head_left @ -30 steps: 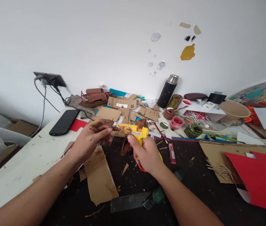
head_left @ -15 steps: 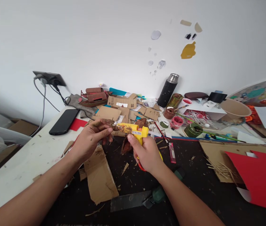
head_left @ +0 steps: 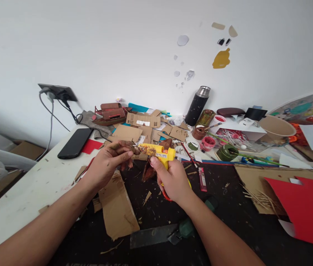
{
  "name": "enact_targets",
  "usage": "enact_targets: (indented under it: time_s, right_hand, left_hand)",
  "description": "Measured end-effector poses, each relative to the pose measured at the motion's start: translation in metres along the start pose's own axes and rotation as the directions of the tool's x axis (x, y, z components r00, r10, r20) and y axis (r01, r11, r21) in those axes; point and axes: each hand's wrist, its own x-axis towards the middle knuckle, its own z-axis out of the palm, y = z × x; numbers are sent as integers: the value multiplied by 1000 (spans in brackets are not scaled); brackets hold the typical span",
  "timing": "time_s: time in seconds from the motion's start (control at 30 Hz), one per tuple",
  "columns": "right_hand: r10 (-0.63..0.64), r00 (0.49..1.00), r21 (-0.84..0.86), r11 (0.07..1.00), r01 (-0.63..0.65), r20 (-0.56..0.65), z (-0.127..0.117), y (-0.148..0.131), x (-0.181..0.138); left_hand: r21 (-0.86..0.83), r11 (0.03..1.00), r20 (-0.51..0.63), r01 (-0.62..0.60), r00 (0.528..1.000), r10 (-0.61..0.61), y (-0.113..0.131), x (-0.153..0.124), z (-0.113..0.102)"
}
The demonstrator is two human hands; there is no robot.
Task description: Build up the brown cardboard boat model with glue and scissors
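My right hand (head_left: 174, 181) is wrapped round the grip of a yellow hot glue gun (head_left: 160, 150), its thumb along the back. Brown and yellowish residue coats the gun's front, and its nozzle points left. My left hand (head_left: 108, 160) pinches something small and dark right at the nozzle tip; fingers hide most of it. Behind and below the gun, a brown pointed piece (head_left: 147, 171) rests on the black mat (head_left: 214, 236), partly covered by my right hand. A torn cardboard strip (head_left: 117, 208) lies below my left hand.
A flat blade with a green handle (head_left: 185, 229) lies near the front. Cardboard scraps (head_left: 128, 133), a brown model boat (head_left: 110, 114) and a black flask (head_left: 198, 105) stand along the wall. Open paint jars (head_left: 226, 152) are at right, beside red sheets (head_left: 306, 214). A phone (head_left: 75, 143) lies left.
Almost nothing differs. Both hands keep their places at the glue gun, with only a very slight shift of the whole view.
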Motion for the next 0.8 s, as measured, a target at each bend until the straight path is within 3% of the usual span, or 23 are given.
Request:
enact_targets:
  time_s: [0.8]
  right_hand:
    - [4,1000,-41,999,-3,24,1,0,-1]
  left_hand:
    - [-57,998,-69,-17,998,13,3,1,3]
